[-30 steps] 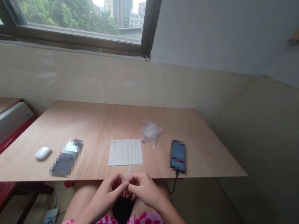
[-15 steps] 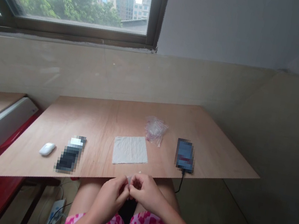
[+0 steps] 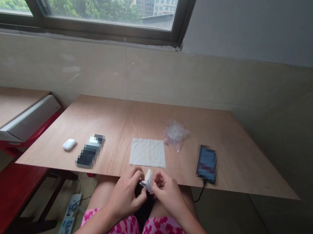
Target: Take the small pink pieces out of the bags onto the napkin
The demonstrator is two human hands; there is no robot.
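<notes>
Small whitish packet (image 3: 148, 180), thin film or paper, too small to tell which: pinched upright between both hands, just off the front edge of the plywood surface (image 3: 118, 126). Left-hand grip (image 3: 128, 193) and right-hand grip (image 3: 167, 193) both closed on it from either side. Judged light, soft and likely slippery, so best held by its edges. Farther out, a white paper napkin (image 3: 148, 152), a clear plastic bag (image 3: 175, 133), a blurred phone (image 3: 207, 164) with a cable (image 3: 199, 195), and a white computer mouse (image 3: 69, 144).

I count one mouse (image 3: 69, 144), one phone (image 3: 207, 164), one blurred object (image 3: 89, 151), one napkin (image 3: 148, 152) and one plastic bag (image 3: 175, 133) on the tabletop (image 3: 246, 157).
</notes>
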